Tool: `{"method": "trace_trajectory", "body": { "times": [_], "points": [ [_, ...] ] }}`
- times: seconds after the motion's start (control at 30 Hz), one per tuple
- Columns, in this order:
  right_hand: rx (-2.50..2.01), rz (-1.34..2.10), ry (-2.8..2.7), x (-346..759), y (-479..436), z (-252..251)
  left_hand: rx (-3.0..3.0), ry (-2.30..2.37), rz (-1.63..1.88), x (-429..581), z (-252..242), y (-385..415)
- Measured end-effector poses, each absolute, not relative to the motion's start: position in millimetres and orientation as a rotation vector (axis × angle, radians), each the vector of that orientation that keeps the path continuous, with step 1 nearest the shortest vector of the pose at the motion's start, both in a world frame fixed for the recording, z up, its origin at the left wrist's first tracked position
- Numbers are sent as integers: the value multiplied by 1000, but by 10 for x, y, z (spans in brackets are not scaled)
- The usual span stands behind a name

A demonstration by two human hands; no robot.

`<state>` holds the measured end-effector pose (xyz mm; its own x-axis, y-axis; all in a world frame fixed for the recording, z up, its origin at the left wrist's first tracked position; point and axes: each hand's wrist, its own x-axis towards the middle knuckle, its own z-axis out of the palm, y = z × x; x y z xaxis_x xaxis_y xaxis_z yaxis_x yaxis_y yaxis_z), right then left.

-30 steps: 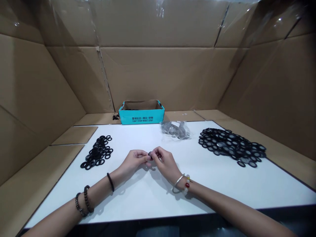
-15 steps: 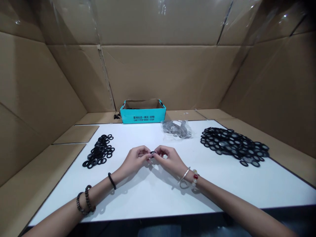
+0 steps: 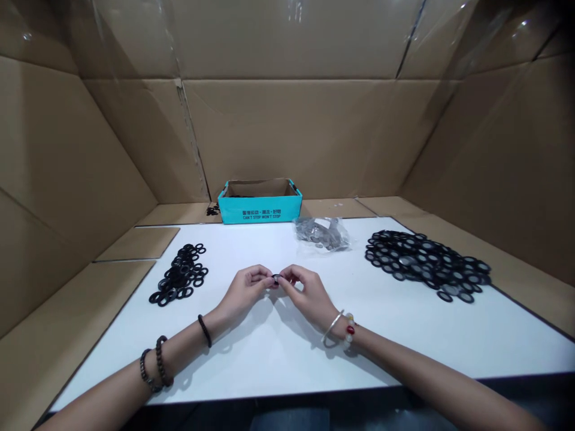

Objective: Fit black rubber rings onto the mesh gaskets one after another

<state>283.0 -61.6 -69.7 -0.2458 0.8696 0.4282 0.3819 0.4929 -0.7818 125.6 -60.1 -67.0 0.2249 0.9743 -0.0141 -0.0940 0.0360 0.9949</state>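
Observation:
Between my two hands, above the middle of the white table (image 3: 269, 359), a small black ring (image 3: 276, 276) is pinched. My left hand (image 3: 247, 290) grips its left edge between thumb and fingers. On the opposite edge sits the pinch of my right hand (image 3: 308, 293). Something pale shows in the ring's middle, though the fingertips cover much of it. Left of my hands lies a loose pile of open black rings (image 3: 182, 272). A larger heap of black rings with grey mesh-like centres (image 3: 422, 260) spreads over the right side.
A turquoise box (image 3: 260, 209) stands at the table's back edge with dark things inside. Just right of it lies a clear plastic bag (image 3: 321, 233) of grey discs. A few black bits (image 3: 212, 209) rest left of the box. Cardboard walls (image 3: 287, 137) enclose the table.
My right wrist has shifted slightly left, and the ring between my fingertips now shows more of its face. Both piles, the bag and the box stay in place.

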Motion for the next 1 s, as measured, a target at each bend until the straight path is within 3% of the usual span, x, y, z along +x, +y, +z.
{"method": "trace_trajectory", "body": {
  "times": [0.37, 0.8, 1.0],
  "points": [
    [-976, 600, -1860, 2852, -700, -578, 1808, 1262, 1193, 1189, -574, -702],
    [-1050, 1181, -1719, 2953, -569, -577, 1414, 1069, 1035, 1277, -538, -687],
    [-959, 1255, -1731, 2922, -574, -523, 1702, 1104, 1059, 1280, -520, -724]
  ]
}}
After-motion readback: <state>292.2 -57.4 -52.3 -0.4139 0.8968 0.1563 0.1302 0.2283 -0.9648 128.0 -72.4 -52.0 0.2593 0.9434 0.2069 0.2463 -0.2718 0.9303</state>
